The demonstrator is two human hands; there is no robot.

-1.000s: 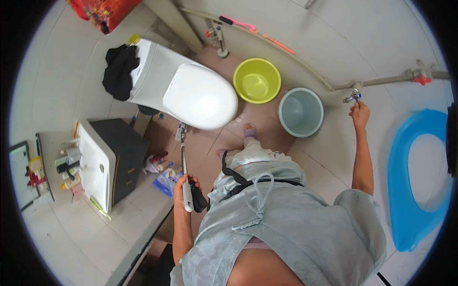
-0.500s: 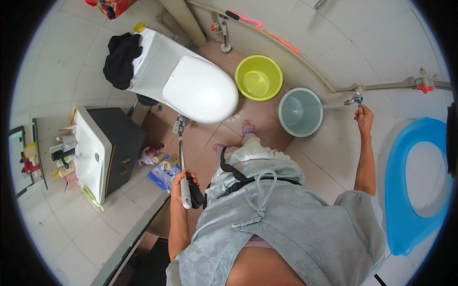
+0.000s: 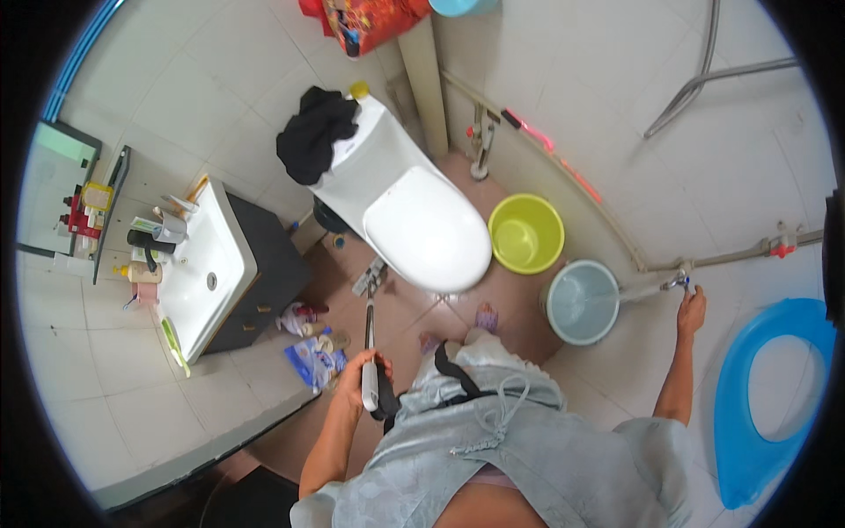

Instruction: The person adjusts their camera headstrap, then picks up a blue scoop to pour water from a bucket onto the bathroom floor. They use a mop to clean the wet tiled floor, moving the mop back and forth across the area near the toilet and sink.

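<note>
My left hand (image 3: 365,380) is closed round the white grip of a long-handled tool (image 3: 370,330). Its metal pole runs away from me to a grey head (image 3: 368,278) by the toilet's base; I cannot make out the head's kind. A dark piece lies beside the grip. At the right wall, my right hand (image 3: 693,310) has its fingers closed on the handle of a metal tap (image 3: 676,281). A stream of water (image 3: 638,292) shoots leftward from the tap into a pale blue-grey bucket (image 3: 550,304) on the floor, and the water inside is stirred up.
Left of the bucket stands a yellow-green basin (image 3: 503,233), next to the white toilet (image 3: 422,233) with black cloth (image 3: 317,136) on its tank. A washbasin cabinet (image 3: 268,268) stands left, bottles and a blue-white bag (image 3: 312,363) beside it. A blue ring-shaped seat (image 3: 735,414) leans at right.
The view has tilted up, so the room sits lower and further right. Water now streams strongly from the tap and disturbs the bucket's water. Both hands keep their holds.
</note>
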